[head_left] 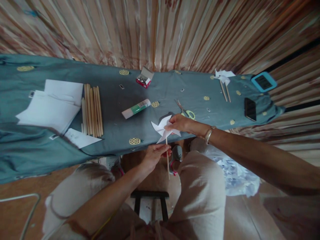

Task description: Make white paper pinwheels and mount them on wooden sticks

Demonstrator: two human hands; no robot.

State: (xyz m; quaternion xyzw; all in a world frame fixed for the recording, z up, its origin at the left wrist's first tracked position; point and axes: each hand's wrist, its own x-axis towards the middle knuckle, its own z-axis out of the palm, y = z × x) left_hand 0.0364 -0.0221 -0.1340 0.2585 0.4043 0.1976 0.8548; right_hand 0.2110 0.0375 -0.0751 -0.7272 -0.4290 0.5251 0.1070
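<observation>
A white paper pinwheel [163, 128] on a thin wooden stick [168, 163] is held up just in front of the table's near edge. My left hand [155, 155] pinches the stick below the paper blades. With fingers closed at its centre, my right hand [178, 123] grips the pinwheel's paper. Scissors with pale green handles [190, 114] lie on the cloth just beyond my right hand. Farther back and left is a glue stick [136, 108] with a green label, lying on its side.
A blue-green cloth [112, 100] covers the table. White paper sheets [50, 110] and a row of wooden sticks [92, 110] lie left; a small red open box [144, 80] stands at the back. Finished pinwheels [224, 77], a phone [250, 109] and a blue-framed device [264, 82] lie right.
</observation>
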